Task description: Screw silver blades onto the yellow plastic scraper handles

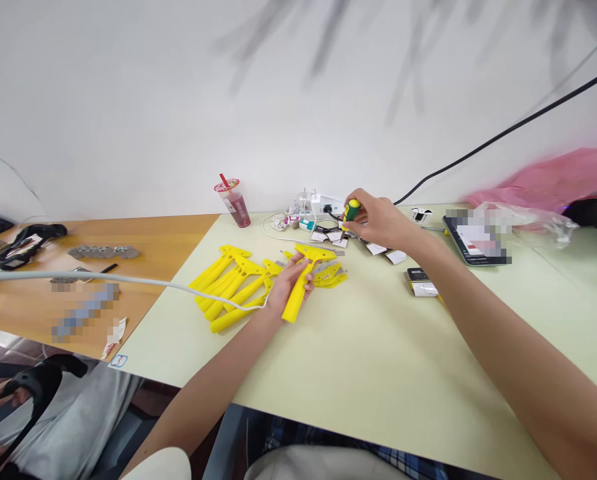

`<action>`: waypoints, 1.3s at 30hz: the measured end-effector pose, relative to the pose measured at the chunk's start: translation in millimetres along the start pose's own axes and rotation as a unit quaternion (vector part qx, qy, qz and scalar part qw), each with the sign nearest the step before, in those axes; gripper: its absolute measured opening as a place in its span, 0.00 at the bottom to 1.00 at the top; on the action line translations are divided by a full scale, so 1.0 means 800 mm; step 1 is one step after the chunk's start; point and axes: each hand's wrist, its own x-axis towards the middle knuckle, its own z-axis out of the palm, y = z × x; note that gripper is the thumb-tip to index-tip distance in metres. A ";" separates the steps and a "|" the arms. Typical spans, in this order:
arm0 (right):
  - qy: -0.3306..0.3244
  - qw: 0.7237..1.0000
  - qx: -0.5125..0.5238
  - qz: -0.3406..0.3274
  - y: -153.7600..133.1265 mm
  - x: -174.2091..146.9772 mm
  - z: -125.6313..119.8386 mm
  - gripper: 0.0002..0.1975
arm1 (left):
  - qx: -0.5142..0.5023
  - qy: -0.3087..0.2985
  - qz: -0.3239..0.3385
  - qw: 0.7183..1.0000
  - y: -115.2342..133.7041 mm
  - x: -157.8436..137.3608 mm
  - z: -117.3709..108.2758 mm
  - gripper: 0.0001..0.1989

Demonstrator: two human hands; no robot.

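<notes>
My left hand (280, 288) is closed around a yellow scraper (296, 293) with a T-shaped head; its handle points toward me. Up and to the right, my right hand (382, 220) grips the green and yellow handle of a screwdriver (351, 211), whose shaft I cannot make out. Several more yellow scrapers (238, 293) lie in a heap left of my left hand. Loose flat yellow pieces (332, 276) rest just beyond the held scraper. Small black and white packets (336, 236) lie below the right hand, and another packet (422, 283) is nearer my right forearm.
A drink cup (235, 205) with a red straw stands at the back by the wall. Behind my hands sits a power strip (314, 203) with cables. At right are a tablet (476, 240) and a pink bag (543, 177). A white cable (143, 281) crosses at left; another person sits there.
</notes>
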 end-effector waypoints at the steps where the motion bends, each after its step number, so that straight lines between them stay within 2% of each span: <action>1: 0.007 1.000 0.006 -0.005 -0.007 -0.001 -0.005 0.18 | 0.000 -0.002 -0.004 1.000 0.000 0.000 0.000 0.24; 6: 0.012 0.999 0.029 -0.033 -0.047 -0.011 -0.023 0.19 | -0.005 -0.014 -0.010 1.000 -0.001 0.003 -0.003 0.23; 12: -0.031 0.997 0.042 -0.057 -0.077 -0.020 -0.017 0.20 | -0.013 -0.010 -0.015 1.000 -0.003 0.004 -0.007 0.22; 22: -0.042 0.997 0.013 -0.065 -0.075 -0.019 -0.003 0.18 | -0.018 -0.018 -0.023 0.999 -0.002 0.001 -0.004 0.19; 39: -0.054 0.997 0.013 -0.058 -0.084 -0.020 -0.004 0.17 | -0.013 -0.046 -0.024 0.999 -0.004 0.000 -0.004 0.21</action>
